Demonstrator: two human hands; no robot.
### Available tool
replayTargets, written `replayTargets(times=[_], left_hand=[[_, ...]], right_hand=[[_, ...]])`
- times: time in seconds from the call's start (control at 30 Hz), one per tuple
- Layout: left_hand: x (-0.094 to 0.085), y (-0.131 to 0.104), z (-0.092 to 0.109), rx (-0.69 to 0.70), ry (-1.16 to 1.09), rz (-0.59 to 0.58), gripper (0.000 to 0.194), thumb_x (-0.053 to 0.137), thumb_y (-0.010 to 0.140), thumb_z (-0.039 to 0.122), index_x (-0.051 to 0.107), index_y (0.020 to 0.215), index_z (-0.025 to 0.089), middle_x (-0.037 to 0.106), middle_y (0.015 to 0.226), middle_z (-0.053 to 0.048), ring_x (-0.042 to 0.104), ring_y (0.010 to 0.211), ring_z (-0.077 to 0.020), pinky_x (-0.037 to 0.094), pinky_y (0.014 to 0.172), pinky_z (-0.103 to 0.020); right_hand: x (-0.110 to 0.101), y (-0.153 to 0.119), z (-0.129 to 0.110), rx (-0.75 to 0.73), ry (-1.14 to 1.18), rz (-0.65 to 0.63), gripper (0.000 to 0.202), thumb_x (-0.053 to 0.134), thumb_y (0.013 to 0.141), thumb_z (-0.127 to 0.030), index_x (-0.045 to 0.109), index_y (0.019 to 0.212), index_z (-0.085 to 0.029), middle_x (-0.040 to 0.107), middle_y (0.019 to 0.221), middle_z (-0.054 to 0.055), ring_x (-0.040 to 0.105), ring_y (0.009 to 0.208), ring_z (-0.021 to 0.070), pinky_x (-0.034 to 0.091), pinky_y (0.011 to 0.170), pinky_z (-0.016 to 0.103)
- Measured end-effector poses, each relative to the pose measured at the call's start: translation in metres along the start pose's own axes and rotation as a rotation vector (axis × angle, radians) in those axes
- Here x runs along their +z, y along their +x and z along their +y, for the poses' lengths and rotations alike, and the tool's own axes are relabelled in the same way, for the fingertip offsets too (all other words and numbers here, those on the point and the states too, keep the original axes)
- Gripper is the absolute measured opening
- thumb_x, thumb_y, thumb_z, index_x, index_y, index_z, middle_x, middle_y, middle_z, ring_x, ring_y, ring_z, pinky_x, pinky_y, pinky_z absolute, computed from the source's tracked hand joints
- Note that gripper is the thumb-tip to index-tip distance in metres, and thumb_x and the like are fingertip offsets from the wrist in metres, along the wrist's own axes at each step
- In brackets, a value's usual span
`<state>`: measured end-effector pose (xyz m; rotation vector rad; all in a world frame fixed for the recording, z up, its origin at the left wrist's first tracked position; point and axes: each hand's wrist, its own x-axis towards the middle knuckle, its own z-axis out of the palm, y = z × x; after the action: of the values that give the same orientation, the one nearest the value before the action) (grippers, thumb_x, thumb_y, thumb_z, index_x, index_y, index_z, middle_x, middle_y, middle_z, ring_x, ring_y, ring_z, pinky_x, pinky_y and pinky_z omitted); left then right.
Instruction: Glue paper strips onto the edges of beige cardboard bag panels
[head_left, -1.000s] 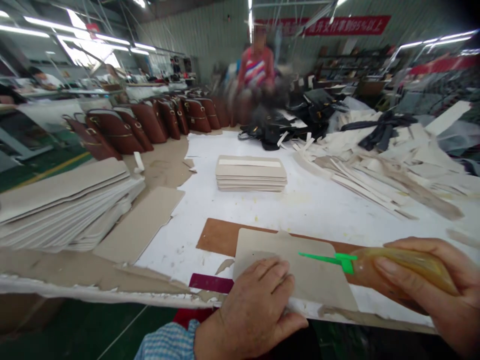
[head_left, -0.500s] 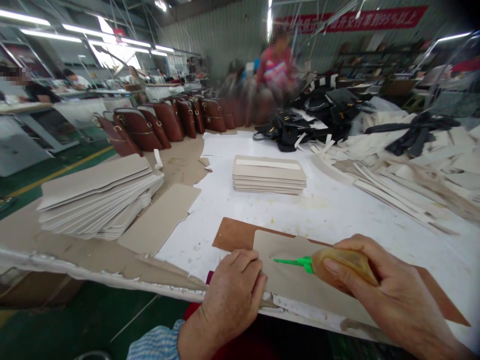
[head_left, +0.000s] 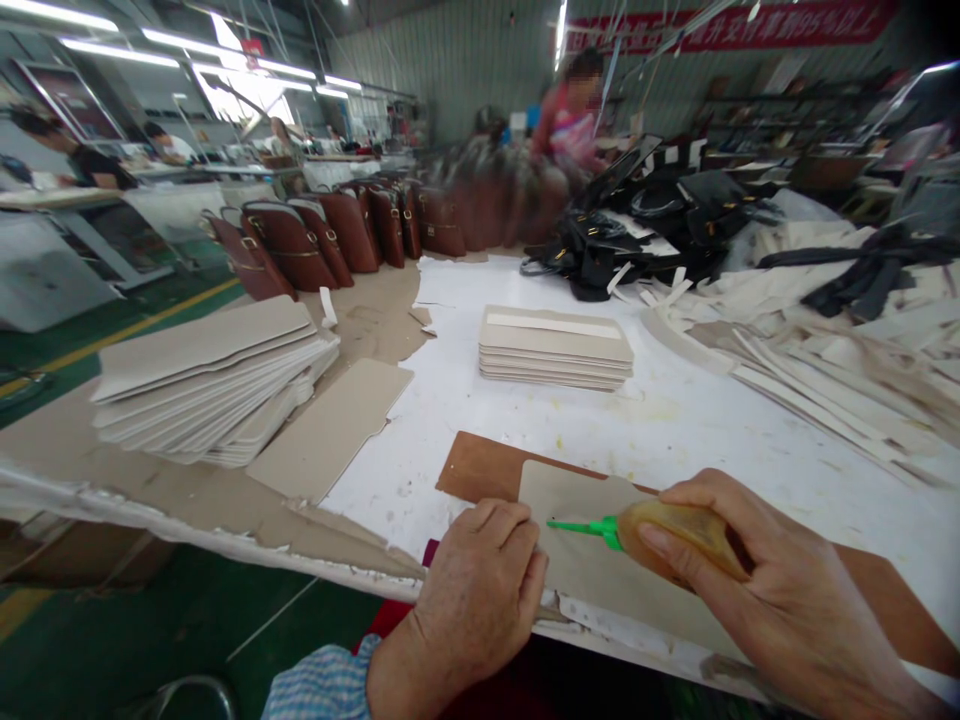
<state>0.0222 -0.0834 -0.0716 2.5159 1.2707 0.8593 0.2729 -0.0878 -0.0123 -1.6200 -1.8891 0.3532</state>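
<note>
My right hand [head_left: 780, 590] is wrapped round a yellowish glue bottle [head_left: 682, 540] with a long green nozzle [head_left: 581, 526]. The nozzle points left, its tip at or just above a beige panel [head_left: 600, 580]; contact is hard to tell. This panel lies over a brown sheet [head_left: 480, 467], which shows along the far side and at both ends. At the panel's left end my left hand [head_left: 487, 580] presses down with fingers curled and together, close to the table's front edge. Its fingertips are partly hidden.
A neat stack of beige panels [head_left: 555, 350] stands mid-table. Fanned panels [head_left: 210, 390] and a single panel [head_left: 330, 430] lie at left. Brown bags [head_left: 281, 250] line the back; black bags [head_left: 660, 235] and pale strips [head_left: 817, 395] lie right. A person [head_left: 568, 130] is beyond.
The view has shifted slightly, so most things appear farther right. The nozzle tip is a little farther left over the beige panel, nearer my left hand. Both hands keep their hold.
</note>
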Motion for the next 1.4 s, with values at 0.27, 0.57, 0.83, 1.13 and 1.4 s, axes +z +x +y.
replayTargets(times=[0.27, 0.57, 0.83, 1.13, 1.4], left_hand=[[0.0, 0.001, 0.0, -0.01, 0.013, 0.001, 0.012, 0.059, 0.096, 0.013, 0.068, 0.105, 0.015, 0.071, 0.107, -0.01, 0.066, 0.103, -0.0295, 0.062, 0.094, -0.05], [-0.002, 0.003, 0.001, 0.01, 0.01, 0.018, 0.011, 0.059, 0.095, 0.011, 0.066, 0.103, 0.015, 0.071, 0.106, -0.011, 0.066, 0.1, -0.0297, 0.062, 0.092, -0.051], [0.0, 0.002, 0.001, -0.008, -0.001, 0.012, 0.012, 0.062, 0.093, 0.01, 0.066, 0.104, 0.015, 0.071, 0.108, -0.011, 0.066, 0.102, -0.0304, 0.061, 0.095, -0.052], [0.0, -0.001, 0.002, -0.062, -0.003, 0.016, 0.02, 0.063, 0.089, 0.008, 0.06, 0.108, 0.016, 0.07, 0.113, -0.012, 0.066, 0.103, -0.0316, 0.062, 0.093, -0.053], [0.002, -0.002, 0.001, -0.07, -0.001, 0.028, 0.027, 0.063, 0.088, 0.008, 0.055, 0.111, 0.018, 0.069, 0.116, -0.012, 0.066, 0.105, -0.032, 0.062, 0.092, -0.054]], right_hand=[[-0.003, 0.01, -0.008, -0.224, -0.12, -0.013, 0.028, 0.057, 0.107, -0.053, 0.067, 0.099, -0.029, 0.067, 0.086, 0.0, 0.066, 0.071, 0.0209, 0.049, 0.059, 0.033], [-0.014, 0.009, 0.006, -0.226, -0.178, -0.026, 0.025, 0.062, 0.105, -0.053, 0.066, 0.094, -0.03, 0.067, 0.078, -0.004, 0.066, 0.063, 0.0182, 0.048, 0.054, 0.03], [-0.01, 0.01, 0.004, -0.212, -0.116, -0.06, 0.025, 0.063, 0.104, -0.053, 0.067, 0.095, -0.03, 0.068, 0.078, -0.004, 0.065, 0.064, 0.017, 0.048, 0.054, 0.027], [0.001, 0.004, 0.015, 0.093, 0.016, -0.055, 0.039, 0.064, 0.094, -0.068, 0.068, 0.099, -0.03, 0.072, 0.086, -0.002, 0.067, 0.072, 0.0209, 0.052, 0.061, 0.032], [-0.01, -0.007, 0.064, 0.456, 0.156, 0.068, 0.063, 0.071, 0.073, -0.086, 0.07, 0.097, -0.028, 0.075, 0.083, 0.002, 0.07, 0.073, 0.0262, 0.056, 0.056, 0.032]])
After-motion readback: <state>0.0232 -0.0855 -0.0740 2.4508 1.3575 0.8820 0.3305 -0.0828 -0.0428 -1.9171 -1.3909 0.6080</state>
